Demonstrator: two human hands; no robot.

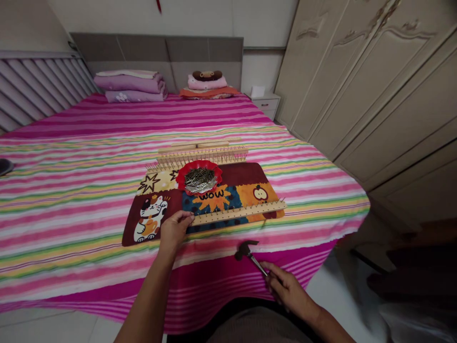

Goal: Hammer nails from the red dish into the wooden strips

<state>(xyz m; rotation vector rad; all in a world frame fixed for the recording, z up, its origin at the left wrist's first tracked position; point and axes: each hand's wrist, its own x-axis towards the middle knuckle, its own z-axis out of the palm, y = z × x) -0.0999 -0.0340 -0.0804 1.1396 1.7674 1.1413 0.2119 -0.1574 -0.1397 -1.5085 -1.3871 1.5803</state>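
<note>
My left hand pinches the left end of a long wooden strip, which has a row of nails standing along it. The strip lies across the front of a patterned mat with a cat picture and the word "WOW". In my right hand is a claw hammer, gripped by its handle, its head over the near edge of the bed. Behind the strip, a red scalloped dish full of loose nails sits on the mat.
Beyond the dish lie more wooden strips with upright nails. A striped sheet covers the bed. Folded purple bedding and a pink and orange stack rest by the headboard. A wardrobe stands at the right.
</note>
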